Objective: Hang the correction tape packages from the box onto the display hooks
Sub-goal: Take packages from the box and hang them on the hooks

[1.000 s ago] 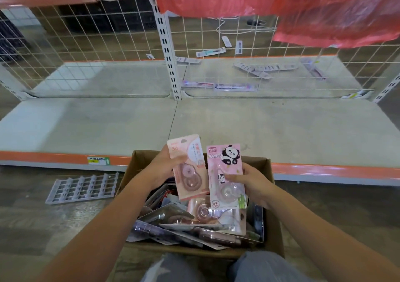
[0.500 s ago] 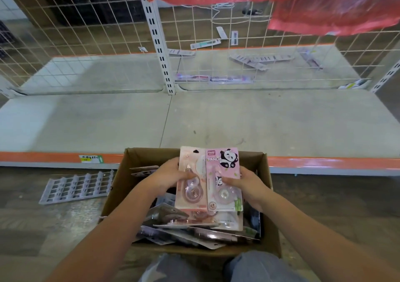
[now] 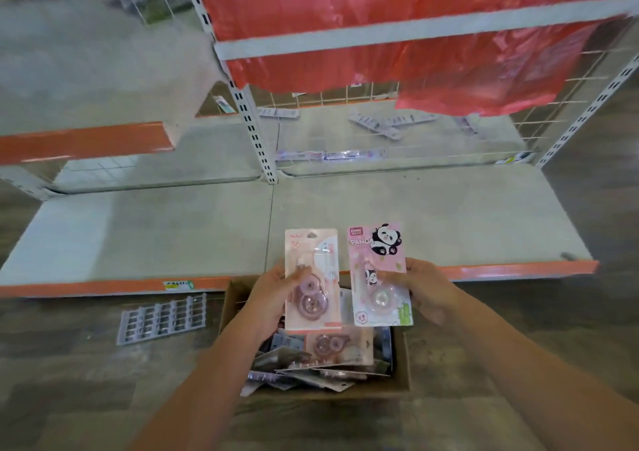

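Both packages have come up out of the cardboard box (image 3: pixel 401 378) since half a second ago: then they sat low, overlapping each other just above the pile; now they are held apart, side by side, clear above the box's far rim and in front of the orange front edge of the lower shelf (image 3: pixel 501 270). The view has also tipped upward, taking in the red plastic sheet (image 3: pixel 380 35) draped over the upper shelf and the wire grid back panel (image 3: pixel 373 92) behind it.

The left hand (image 3: pixel 273 291) grips the peach correction tape package (image 3: pixel 311 277), thumb across its front and fingers curled behind. The right hand (image 3: pixel 427 288) pinches the pink panda correction tape package (image 3: pixel 378 274) by its right edge, thumb on the blister. Both cards stand roughly upright, hang-holes at the top.

That reads as the pick step finished and the carry toward the display begun. No display hooks can be made out; the frame is blurred. Many more packages lie in the box, so the task looks to be at an early stage. A grey plastic rack (image 3: pixel 162 319) lies on the floor left of the box.
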The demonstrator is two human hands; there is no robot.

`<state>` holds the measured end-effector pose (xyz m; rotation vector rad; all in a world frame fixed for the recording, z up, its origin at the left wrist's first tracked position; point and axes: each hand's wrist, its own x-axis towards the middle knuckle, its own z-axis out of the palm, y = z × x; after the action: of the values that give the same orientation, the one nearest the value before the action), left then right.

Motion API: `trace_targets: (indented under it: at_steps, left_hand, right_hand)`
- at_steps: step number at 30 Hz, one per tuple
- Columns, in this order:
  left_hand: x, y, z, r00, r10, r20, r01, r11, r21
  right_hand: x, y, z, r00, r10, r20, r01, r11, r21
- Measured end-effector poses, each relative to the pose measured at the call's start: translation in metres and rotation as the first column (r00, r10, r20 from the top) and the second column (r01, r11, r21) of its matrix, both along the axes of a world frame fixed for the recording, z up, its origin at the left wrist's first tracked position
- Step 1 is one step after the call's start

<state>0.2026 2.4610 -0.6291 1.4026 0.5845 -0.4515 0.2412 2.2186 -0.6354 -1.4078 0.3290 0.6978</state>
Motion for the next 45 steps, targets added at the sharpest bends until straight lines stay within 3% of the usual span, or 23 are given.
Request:
trace_targets:
  at_steps: [10, 21, 32, 45]
  left_hand:
    - [-0.024, -0.067, 0.193, 0.998, -0.054, 0.011, 0.054, 0.997, 0.053]
    - [-0.043, -0.132, 0.331, 0.975, -0.174, 0.140, 0.168, 0.984, 0.049]
    - [-0.005, -0.202, 0.386, 0.932, -0.257, 0.254, 0.248, 0.966, 0.069]
    - [0.109, -0.317, 0.358, 0.957, -0.195, 0.213, 0.197, 0.980, 0.011]
  right_hand:
    - [-0.046, -0.074, 0.201, 0.996, -0.085, -0.003, 0.085, 0.994, 0.062]
    - [-0.088, -0.138, 0.340, 0.945, -0.291, 0.152, 0.290, 0.957, 0.023]
    - [-0.054, -0.212, 0.391, 0.908, -0.341, 0.245, 0.346, 0.938, 0.024]
    - [0.095, -0.311, 0.381, 0.886, -0.331, 0.324, 0.340, 0.940, 0.029]
